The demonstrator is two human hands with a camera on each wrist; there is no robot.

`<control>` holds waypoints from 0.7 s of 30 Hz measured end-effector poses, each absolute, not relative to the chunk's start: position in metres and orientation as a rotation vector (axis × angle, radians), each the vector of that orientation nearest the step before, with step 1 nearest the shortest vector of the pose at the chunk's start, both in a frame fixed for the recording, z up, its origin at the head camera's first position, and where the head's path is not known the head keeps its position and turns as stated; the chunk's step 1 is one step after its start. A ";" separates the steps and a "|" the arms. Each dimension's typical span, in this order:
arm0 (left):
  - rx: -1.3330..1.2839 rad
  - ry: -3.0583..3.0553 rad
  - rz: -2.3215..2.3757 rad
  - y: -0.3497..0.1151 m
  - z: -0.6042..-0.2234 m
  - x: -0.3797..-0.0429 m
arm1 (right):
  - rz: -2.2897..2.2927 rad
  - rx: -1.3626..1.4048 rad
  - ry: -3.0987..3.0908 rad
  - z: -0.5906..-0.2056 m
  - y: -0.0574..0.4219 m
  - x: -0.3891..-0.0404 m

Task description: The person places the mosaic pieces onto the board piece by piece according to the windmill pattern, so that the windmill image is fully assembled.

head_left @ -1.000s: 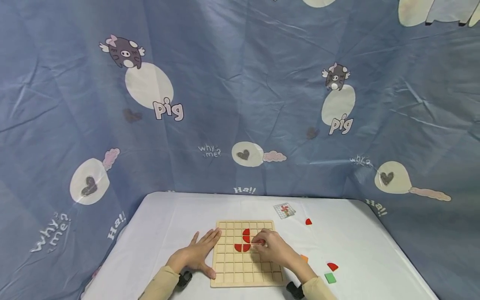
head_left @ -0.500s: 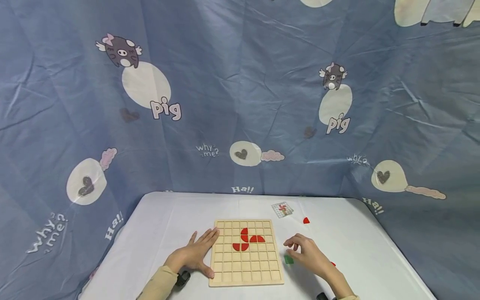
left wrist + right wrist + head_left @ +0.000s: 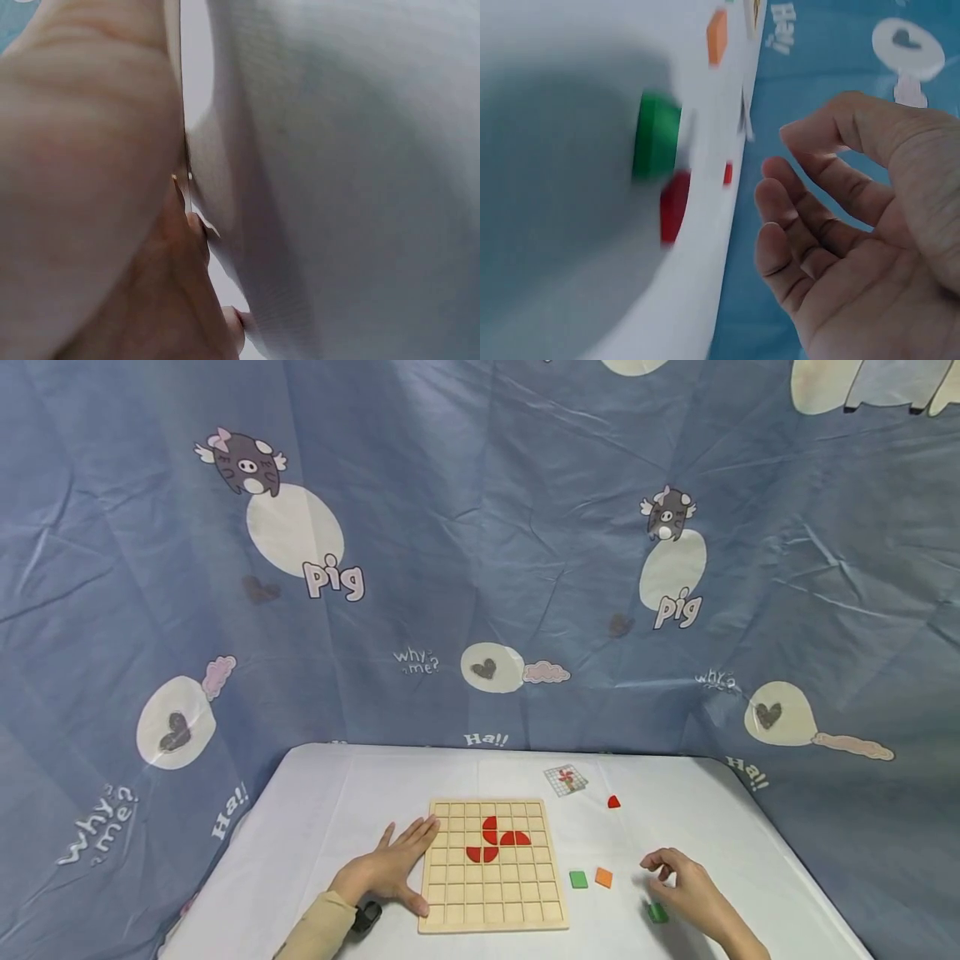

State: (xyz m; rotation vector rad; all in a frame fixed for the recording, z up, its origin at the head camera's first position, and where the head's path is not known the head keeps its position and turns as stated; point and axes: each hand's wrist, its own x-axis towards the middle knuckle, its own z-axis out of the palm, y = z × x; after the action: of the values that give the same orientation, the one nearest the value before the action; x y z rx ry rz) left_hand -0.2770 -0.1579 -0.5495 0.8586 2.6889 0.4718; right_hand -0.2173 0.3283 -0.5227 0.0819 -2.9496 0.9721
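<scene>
My left hand (image 3: 397, 868) lies with straight, spread fingers along the left edge of a wooden grid board (image 3: 450, 895). Only part of that hand (image 3: 90, 210) fills the left wrist view. Several red quarter-round pieces (image 3: 491, 837) sit in cells in the upper middle of the board. Off to the board's right, my right hand (image 3: 686, 885) hovers over the table, fingers loosely bent and nothing between them. Below it is a green square piece (image 3: 657, 912). Beside that one, the right wrist view has a red piece (image 3: 675, 208), hidden under the hand in the head view.
Between board and right hand lie another green square (image 3: 578, 880) and an orange square (image 3: 603, 877). Toward the back are a small pattern card (image 3: 566, 780) with a red figure and a loose red piece (image 3: 613, 802). A blue printed curtain (image 3: 480, 568) hangs behind the white table.
My right hand has let go of a red piece on the board and swung right over the table. The red pair it covered now shows. My left hand stays put.
</scene>
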 end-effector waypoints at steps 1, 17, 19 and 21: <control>0.858 2.687 0.474 -0.158 -0.550 -0.277 | 0.954 0.059 -2.956 -0.522 0.333 -0.216; 0.866 2.665 0.498 -0.158 -0.547 -0.277 | 0.980 -0.172 -3.053 -0.547 0.357 -0.214; 0.868 2.661 0.503 -0.159 -0.547 -0.277 | 0.971 -0.170 -3.037 -0.548 0.356 -0.214; 0.868 2.659 0.507 -0.159 -0.547 -0.276 | 0.957 -0.161 -3.029 -0.549 0.355 -0.214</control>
State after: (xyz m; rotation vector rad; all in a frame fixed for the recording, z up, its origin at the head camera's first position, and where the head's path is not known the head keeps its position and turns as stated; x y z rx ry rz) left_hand -0.2763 -0.1587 -0.5468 0.8684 2.6587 0.5068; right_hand -0.2142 0.3549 -0.5492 -0.1612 -3.0289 0.9571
